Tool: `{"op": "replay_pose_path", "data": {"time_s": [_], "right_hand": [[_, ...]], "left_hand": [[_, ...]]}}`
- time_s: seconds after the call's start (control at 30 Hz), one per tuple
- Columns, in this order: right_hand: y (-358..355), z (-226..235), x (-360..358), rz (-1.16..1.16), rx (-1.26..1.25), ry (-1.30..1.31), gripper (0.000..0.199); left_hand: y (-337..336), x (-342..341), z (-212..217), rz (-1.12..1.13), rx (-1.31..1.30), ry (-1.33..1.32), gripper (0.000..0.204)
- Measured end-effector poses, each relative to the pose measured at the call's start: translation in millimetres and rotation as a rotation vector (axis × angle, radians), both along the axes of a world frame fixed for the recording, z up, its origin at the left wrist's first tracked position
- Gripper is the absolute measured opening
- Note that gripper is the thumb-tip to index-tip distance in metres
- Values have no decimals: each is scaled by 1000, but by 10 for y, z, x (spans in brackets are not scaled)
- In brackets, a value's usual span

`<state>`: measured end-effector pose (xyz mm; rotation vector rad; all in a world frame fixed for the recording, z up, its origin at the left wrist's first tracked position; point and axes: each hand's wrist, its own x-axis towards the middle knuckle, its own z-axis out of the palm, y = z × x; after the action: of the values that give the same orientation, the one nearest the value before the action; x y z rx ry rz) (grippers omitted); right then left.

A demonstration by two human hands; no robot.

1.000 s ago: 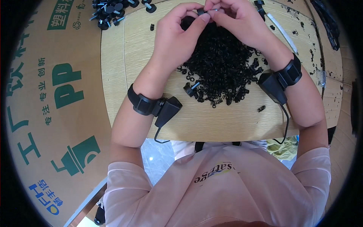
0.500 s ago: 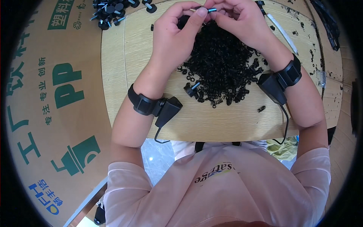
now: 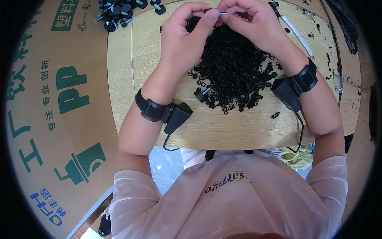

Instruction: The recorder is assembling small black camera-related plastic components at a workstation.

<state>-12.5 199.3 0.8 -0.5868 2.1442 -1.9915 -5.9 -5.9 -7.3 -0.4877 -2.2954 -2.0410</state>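
My left hand (image 3: 186,38) pinches a bolt (image 3: 223,13) with a short metal shank, between thumb and forefinger, above the far side of the pile. Its head is mostly hidden by my fingers. A black rounded piece (image 3: 192,24) shows below those fingers; whether it is held I cannot tell. My right hand (image 3: 254,26) is closed at the shank's tip, thumb and forefinger together; anything small between them is hidden. Beneath both hands lies a heap of small black coil springs and rings (image 3: 234,65). One black-headed bolt (image 3: 203,95) lies at the heap's near left edge.
Several black-headed bolts (image 3: 119,14) are piled at the far left of the wooden table (image 3: 151,131). A white stick-like tool (image 3: 297,36) lies at the far right. A single spring (image 3: 275,115) sits near the right wrist's cable. Printed cardboard (image 3: 36,119) stands along the left.
My right fingertips have closed in over the bolt's shank, so less of it shows. The left hand has barely moved.
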Motion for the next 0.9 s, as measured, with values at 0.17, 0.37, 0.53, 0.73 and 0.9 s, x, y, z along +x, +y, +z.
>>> {"op": "replay_pose_path", "data": {"time_s": [0.17,0.37,0.53,0.73,0.9], "right_hand": [[12,28,25,5,42,32,15],[30,-37,13,38,8,48,11],[44,-80,-16,46,40,67,10],[90,-114,-77,41,-181,-118,7],[71,-62,-71,59,-247,-140,11]], "left_hand": [[-17,40,36,-9,12,9,23],[-46,44,30,-55,-36,82,27],[-30,-2,-56,-116,-94,298,31],[3,64,28,-126,-69,186,33],[20,56,17,-99,-53,249,35]]}}
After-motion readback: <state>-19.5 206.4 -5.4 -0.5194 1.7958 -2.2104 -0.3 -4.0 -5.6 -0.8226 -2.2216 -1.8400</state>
